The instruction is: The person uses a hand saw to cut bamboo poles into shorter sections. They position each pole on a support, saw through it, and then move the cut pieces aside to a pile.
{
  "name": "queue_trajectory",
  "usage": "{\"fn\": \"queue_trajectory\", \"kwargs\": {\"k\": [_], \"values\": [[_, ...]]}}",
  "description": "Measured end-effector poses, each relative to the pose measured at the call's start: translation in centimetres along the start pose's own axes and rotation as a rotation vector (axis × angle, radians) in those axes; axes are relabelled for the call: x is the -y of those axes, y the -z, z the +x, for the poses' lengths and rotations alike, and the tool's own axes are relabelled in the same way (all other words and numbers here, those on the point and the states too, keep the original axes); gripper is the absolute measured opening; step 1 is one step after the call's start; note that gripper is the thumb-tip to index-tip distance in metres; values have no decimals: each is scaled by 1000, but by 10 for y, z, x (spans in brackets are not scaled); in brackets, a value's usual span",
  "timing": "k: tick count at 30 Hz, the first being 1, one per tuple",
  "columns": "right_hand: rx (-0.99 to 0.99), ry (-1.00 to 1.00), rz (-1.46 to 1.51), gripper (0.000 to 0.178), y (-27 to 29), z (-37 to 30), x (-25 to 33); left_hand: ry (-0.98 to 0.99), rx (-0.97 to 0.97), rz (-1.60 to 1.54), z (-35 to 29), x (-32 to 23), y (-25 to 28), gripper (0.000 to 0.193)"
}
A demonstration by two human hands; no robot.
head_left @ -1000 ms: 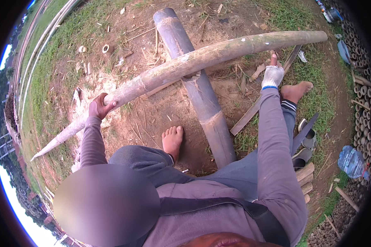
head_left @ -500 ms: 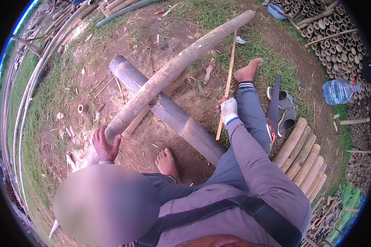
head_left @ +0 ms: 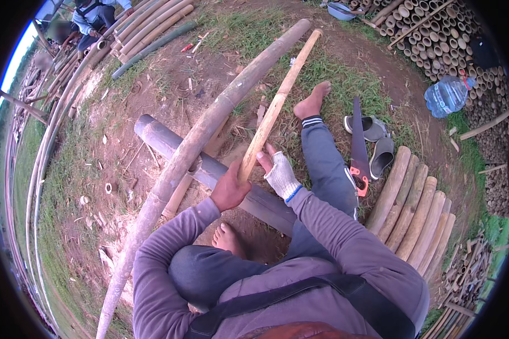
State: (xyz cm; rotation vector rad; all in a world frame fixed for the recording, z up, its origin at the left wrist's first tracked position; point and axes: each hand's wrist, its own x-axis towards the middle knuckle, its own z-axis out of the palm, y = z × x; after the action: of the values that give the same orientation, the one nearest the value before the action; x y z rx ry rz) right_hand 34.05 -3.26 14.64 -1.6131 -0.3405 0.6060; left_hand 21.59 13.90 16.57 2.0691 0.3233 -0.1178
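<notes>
I seem to be positioning the bamboo strip [head_left: 283, 96] right of the long pole [head_left: 220, 107] — left hand [head_left: 231, 187] gripping its near end, right hand [head_left: 281, 173] loosely open beside it — and the next move probably calls for both gripping.

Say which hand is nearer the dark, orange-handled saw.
Right. The gloved right hand is left of the saw; the bare left hand is farther left, holding the pale bamboo strip.
</notes>
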Motion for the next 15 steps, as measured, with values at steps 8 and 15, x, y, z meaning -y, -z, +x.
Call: {"fn": "queue_trajectory", "kwargs": {"k": [8, 15], "values": [[-82, -210, -1421, 77, 176, -56, 10, -108, -291, 401, 111, -19, 91, 69], [-108, -352, -1283, 91, 171, -27, 23, -143, -261, 637, 222, -27, 107, 66]]}}
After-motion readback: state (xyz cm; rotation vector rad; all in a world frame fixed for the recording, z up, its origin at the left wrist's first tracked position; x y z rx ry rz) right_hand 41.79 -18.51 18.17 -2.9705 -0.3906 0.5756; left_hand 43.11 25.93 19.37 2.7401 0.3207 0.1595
